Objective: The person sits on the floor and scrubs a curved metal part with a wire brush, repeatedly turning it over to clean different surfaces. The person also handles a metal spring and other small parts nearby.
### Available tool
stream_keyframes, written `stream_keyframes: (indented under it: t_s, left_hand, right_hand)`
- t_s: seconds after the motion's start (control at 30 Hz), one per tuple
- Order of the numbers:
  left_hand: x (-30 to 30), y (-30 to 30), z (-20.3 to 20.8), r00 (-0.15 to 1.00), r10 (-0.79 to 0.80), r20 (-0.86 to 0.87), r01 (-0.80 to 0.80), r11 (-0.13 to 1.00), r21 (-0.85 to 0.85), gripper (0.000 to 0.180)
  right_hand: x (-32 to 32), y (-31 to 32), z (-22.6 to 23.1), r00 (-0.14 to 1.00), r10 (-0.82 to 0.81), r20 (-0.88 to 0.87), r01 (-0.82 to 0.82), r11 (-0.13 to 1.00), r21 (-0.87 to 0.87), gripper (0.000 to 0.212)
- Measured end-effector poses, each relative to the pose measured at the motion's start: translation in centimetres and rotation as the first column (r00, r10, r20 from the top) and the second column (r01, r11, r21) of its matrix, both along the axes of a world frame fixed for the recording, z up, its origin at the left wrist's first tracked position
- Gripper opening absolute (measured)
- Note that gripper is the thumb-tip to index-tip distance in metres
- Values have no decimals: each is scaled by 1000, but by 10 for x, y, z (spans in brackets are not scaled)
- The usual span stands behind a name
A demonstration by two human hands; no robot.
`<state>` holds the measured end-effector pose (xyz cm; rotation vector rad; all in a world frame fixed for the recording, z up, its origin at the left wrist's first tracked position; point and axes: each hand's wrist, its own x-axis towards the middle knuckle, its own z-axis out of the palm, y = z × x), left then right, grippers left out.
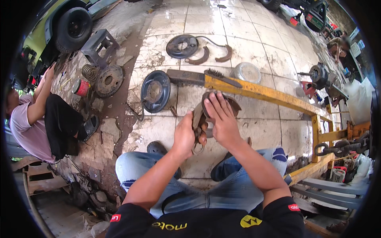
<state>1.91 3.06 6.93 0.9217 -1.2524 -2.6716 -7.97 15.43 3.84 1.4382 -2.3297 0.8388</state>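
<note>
So from my end, the left hand (184, 135) has its fingers curled around a worn brake shoe (197, 115), and the right hand (225, 126) lies over the top with its fingers stretched out flat. The shoe's up off the tiled floor (260, 129), just in front of my knees. Past it there's a brush (222, 76) on a yellow beam (274, 96), a dark round plate (155, 92) near the beam's left end, and a clear tub (248, 73) behind.

The curved part (234, 104) looks rough, matt metal (the black plate (149, 86), glossier).
</note>
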Motion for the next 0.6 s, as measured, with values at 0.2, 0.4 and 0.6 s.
stream_keyframes:
  t_s: [0.2,0.4,0.6]
  left_hand:
    - [1,-2,-4,998,39,39,-41,998,41,47]
    - [0,0,-8,1000,14,23,-15,1000,26,48]
    - [0,3,0,997,18,75,-21,999,39,46]
  right_hand:
    - [3,-6,-4,999,-12,49,12,1000,2,60]
    - [2,-1,-3,999,-20,51,21,1000,-22,63]
    - [-5,1,-4,998,-35,56,34,999,20,65]
